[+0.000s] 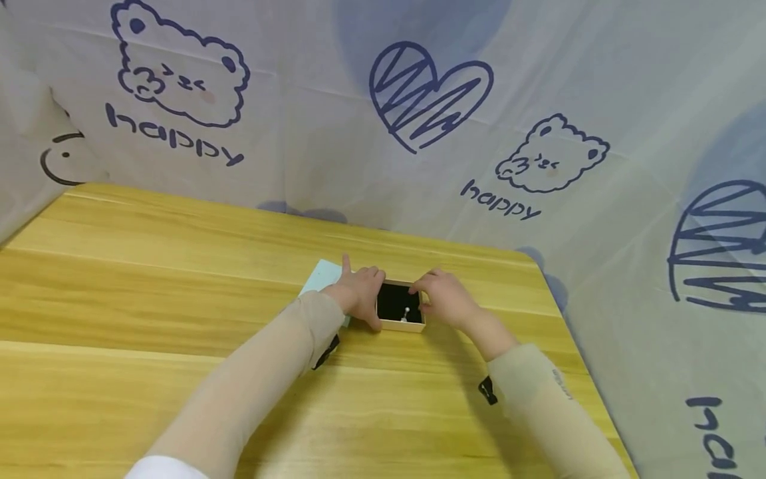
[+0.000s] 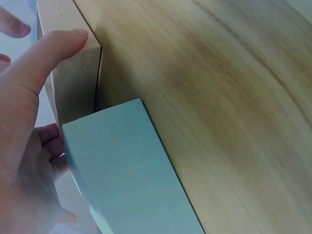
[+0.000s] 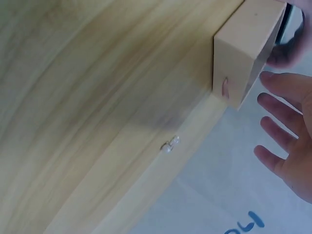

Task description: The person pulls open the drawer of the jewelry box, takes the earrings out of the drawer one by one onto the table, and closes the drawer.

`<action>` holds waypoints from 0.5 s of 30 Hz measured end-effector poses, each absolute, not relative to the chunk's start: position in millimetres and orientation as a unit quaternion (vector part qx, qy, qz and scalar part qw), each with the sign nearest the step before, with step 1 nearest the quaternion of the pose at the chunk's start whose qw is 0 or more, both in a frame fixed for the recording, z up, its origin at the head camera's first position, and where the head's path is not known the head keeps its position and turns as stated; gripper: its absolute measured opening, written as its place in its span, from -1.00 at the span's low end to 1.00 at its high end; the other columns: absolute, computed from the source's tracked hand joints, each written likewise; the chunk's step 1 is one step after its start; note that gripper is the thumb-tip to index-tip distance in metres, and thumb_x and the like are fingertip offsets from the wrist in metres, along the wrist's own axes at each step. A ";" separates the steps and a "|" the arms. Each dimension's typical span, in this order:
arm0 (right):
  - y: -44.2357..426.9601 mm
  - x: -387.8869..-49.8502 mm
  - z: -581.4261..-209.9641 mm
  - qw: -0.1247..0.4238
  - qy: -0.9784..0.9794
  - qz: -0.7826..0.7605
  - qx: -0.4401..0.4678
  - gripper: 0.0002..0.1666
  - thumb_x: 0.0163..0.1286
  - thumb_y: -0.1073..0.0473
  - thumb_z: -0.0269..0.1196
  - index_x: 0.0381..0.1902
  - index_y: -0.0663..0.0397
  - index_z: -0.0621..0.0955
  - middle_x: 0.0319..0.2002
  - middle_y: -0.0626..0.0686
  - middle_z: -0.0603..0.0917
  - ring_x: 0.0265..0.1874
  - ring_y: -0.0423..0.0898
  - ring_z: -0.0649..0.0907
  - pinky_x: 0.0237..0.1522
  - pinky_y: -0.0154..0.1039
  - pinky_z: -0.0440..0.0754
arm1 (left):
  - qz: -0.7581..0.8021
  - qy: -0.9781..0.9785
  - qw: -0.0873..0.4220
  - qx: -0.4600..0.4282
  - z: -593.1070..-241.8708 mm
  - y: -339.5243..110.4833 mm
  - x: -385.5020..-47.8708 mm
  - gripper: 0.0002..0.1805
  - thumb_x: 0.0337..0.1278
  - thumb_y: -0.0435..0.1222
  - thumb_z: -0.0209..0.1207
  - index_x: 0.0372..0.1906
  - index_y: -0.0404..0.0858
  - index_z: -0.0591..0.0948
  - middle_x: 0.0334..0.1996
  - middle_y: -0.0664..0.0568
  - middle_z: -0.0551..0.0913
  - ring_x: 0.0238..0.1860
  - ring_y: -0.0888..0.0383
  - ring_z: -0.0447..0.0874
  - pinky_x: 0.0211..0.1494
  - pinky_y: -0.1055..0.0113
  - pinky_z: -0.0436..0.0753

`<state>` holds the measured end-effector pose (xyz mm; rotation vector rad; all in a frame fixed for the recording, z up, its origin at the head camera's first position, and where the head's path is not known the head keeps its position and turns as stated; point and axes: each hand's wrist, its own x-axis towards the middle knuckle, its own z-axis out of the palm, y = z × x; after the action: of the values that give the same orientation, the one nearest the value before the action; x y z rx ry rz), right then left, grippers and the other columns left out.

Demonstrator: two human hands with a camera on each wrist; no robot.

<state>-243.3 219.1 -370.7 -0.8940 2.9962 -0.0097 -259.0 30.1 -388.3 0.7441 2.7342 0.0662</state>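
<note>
While fingers [image 1: 374,273] flank it — box [image 1: 402,326], open-topped

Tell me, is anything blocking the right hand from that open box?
Nothing visible does: the right hand is right at the open box. The pale blue box sits over to the left, beside the left hand.

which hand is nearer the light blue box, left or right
Left. The left hand is right beside the light blue box; the right hand is farther away, at the right end of the open box.
</note>
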 end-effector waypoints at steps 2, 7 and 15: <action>215.4 -242.5 -371.8 0.024 0.958 0.002 -0.285 -0.67 0.09 0.30 0.37 -0.11 0.07 0.68 -0.10 0.04 0.70 0.00 0.06 0.55 0.07 0.10 0.50 | 0.020 0.954 0.152 0.259 -388.1 29.9 -259.4 0.03 -0.19 0.23 0.29 0.36 -0.22 0.19 0.35 -0.05 0.27 0.38 0.02 0.23 0.40 -0.33 -0.27; 211.4 -241.4 -377.9 0.045 0.956 0.002 -0.289 -0.67 0.12 0.30 0.34 -0.10 0.07 0.68 -0.09 0.03 0.71 -0.02 0.05 0.55 0.07 0.09 0.48 | 0.017 0.953 0.155 0.259 -385.3 29.2 -257.1 0.03 -0.18 0.23 0.28 0.36 -0.23 0.18 0.35 -0.06 0.27 0.38 0.01 0.23 0.40 -0.33 -0.25; 206.1 -240.1 -385.2 0.037 0.951 0.009 -0.307 -0.71 0.15 0.30 0.33 -0.11 0.06 0.69 -0.12 0.03 0.71 -0.04 0.04 0.54 0.10 0.06 0.46 | 0.019 0.954 0.151 0.260 -384.9 29.1 -256.5 0.01 -0.18 0.22 0.29 0.35 -0.22 0.20 0.34 -0.05 0.28 0.37 0.02 0.24 0.41 -0.32 -0.23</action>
<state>-240.1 206.1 -385.2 -0.9441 2.9196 0.0279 -256.5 29.1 -384.9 0.7454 2.7377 0.0531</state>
